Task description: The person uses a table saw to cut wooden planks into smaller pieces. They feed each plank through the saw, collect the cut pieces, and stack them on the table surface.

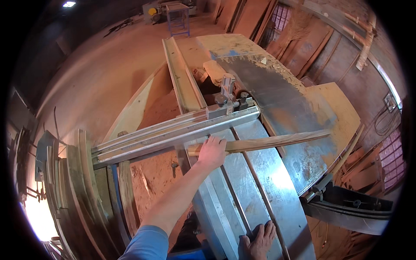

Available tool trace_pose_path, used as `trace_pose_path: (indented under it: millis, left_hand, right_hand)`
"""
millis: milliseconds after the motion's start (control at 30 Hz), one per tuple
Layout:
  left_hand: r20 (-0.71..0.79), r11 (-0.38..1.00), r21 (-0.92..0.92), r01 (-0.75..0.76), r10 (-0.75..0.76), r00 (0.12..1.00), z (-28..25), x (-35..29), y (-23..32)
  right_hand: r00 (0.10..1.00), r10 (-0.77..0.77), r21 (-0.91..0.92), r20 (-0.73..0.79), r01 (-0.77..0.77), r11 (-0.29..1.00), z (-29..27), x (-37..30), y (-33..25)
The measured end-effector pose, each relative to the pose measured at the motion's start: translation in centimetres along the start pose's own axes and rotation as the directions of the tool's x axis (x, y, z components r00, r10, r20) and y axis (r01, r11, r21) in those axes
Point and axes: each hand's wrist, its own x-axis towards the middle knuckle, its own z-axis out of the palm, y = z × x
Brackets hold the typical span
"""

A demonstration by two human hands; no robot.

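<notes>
My left hand (211,152) is wrapped over the left end of a long, narrow wooden strip (277,141). This strip lies crosswise on the silver sliding table (275,173) of a panel saw, and its right end reaches over the dark fixed table (268,91). Just beyond it runs an aluminium fence (182,136) with a metal stop block (227,99) near its right end. Flat on the sliding table, close to me, rests my right hand (261,239) with its fingers extended and nothing held. Part of the strip's left end is hidden under my left fingers.
Several wooden boards (82,182) are stacked at the left. Sawdust and offcuts cover the far worktop (232,43). A black guard-like housing (351,203) juts out at the right. Large panels (251,19) lean against the back wall, and a blue-legged stand (177,19) is farther off.
</notes>
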Motion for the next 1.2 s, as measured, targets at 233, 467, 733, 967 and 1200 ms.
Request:
trace_pose_path:
  millis: [233, 467, 733, 967, 1200]
  left_hand:
    - [0.012, 0.999, -0.037, -0.026, 0.027, 1.000, -0.4, 2.1, -2.4]
    - [-0.199, 0.991, 0.127, -0.048, 0.073, 0.977, 0.0, 2.3, -2.4]
    - [-0.185, 0.990, 0.103, 0.092, -0.072, 0.980, -3.1, 2.9, -2.2]
    - [-0.156, 0.961, 0.193, 0.198, -0.169, 0.973, -2.3, 4.5, -2.5]
    - [-0.079, 0.931, 0.259, 0.257, -0.245, 0.966, -2.7, 4.7, -1.8]
  right_hand:
    - [0.997, 0.044, 0.018, 0.068, -0.046, 0.999, -1.5, -0.6, -1.9]
    - [0.990, 0.077, -0.010, 0.117, -0.076, 0.997, -1.5, -0.8, -2.0]
    - [1.000, -0.014, -0.069, -0.010, 0.014, 0.998, -1.2, -1.1, -1.5]
    - [0.996, -0.037, -0.053, -0.087, 0.032, 0.998, -3.1, -0.3, -2.9]
    - [0.994, 0.068, -0.008, 0.086, -0.068, 0.998, -2.4, -1.2, -3.4]
